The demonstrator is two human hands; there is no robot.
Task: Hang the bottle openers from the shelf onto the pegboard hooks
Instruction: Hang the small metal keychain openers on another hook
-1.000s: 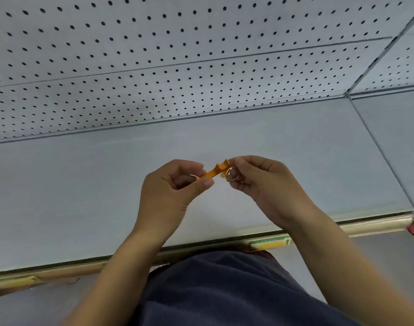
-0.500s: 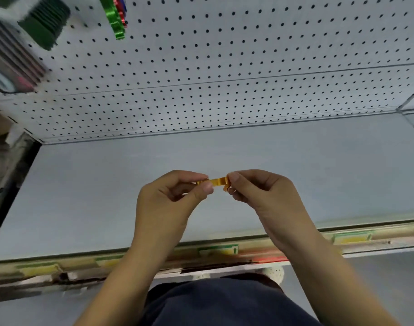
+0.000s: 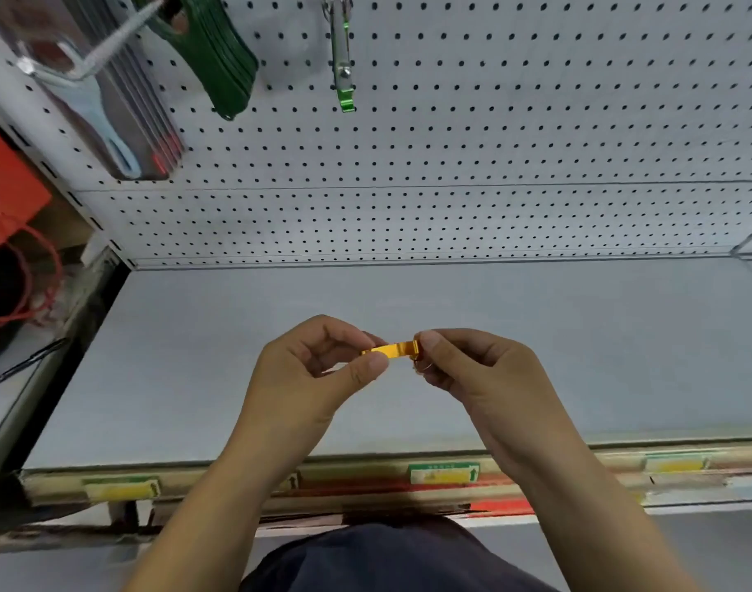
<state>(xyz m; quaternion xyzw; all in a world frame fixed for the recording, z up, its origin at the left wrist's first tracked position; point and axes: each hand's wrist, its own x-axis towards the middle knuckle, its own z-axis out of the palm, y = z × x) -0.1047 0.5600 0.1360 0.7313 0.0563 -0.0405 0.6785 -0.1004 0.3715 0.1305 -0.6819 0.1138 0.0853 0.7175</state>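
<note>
1. Price labels point(image 3: 444, 473) on the front edge of the shelf point(image 3: 194, 356) are too blurred to read.
2. Left grip point(image 3: 305, 378) and right grip point(image 3: 476, 373) pinch opposite ends of the orange bottle opener point(image 3: 393, 349), above mid-shelf.
3. A green opener point(image 3: 344, 79) hangs on the pegboard point(image 3: 493, 143).

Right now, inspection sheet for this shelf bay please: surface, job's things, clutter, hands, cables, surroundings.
Surface: grey shelf, price labels on its front edge.
Job's things: orange bottle opener held above the shelf; green bottle opener on a hook.
Clutter: green tools, packaged peelers hanging upper left.
Hands: left hand pinches the opener's left end, right hand its other end.
Cables: red cord, black cable left of shelf.
Surroundings: white pegboard behind; red box at left.
</note>
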